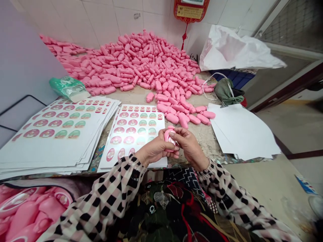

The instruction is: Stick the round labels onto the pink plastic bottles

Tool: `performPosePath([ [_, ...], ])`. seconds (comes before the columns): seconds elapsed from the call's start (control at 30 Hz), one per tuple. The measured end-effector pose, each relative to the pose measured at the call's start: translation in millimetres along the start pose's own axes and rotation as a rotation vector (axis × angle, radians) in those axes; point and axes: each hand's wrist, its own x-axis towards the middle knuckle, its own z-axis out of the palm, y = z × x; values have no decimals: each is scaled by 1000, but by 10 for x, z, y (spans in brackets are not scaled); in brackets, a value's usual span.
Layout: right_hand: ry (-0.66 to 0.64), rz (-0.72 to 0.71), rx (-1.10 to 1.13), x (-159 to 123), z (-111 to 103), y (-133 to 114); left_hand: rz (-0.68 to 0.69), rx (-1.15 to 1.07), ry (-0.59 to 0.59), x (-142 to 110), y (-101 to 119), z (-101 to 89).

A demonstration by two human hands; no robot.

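A small pink plastic bottle (170, 134) stands upright between my two hands, just over the near edge of the table. My left hand (157, 148) wraps round it from the left and below. On its front shows a pale oval sticker (170, 139), partly covered by my thumbs. My right hand (188, 144) grips the bottle from the right, thumb against the sticker. Beneath and left of my hands lies a sheet of stickers (131, 134) with pink and green designs in rows. Several loose pink bottles (183, 119) lie just beyond my fingers.
A big heap of pink bottles (141, 57) fills the back of the table. Stacked sticker sheets (50, 148) lie at left, beside a green plastic packet (68, 88). White sheets (242, 131) and a dark green pouch (224, 90) are at right. Stickered bottles (30, 211) fill a bag at lower left.
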Motion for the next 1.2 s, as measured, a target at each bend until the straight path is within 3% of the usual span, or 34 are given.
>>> performPosePath([
  [0.1,-68,73,52,-95,-52,33,-43,55,3,-16,-40,75],
  [0.23,-146,155,56,-288,-182,123,-129,-31,-94,-62,-160,175],
  [0.33,-98,127,5,-470,-336,163,-193,-82,-140,-79,-318,280],
  [0.47,90,66,-75,-713,-692,81,-200,59,-113,-74,-477,387],
  [0.57,134,92,-387,-908,-1121,51,-211,185,-151,-74,-465,377],
  [0.67,66,260,-742,-1125,-1572,177,-227,258,-168,-84,-384,300],
  [0.77,82,390,-1167,-1275,-1833,331,-198,317,-135,-102,-328,210],
  [0.83,81,396,-1367,-1270,-1838,343,-186,330,-110,-117,-331,163],
  [0.93,48,257,-1260,-1049,-1642,210,-193,342,-85,-136,-376,126],
  [1.0,66,87,-1101,-776,-1446,94,-188,359,-72,-148,-403,121],
  [1.1,193,-191,-1075,-274,-1159,15,-159,397,-60,-184,-402,130],
  [1.2,330,-316,-1113,184,-937,95,-143,437,-44,-252,-364,124],
])
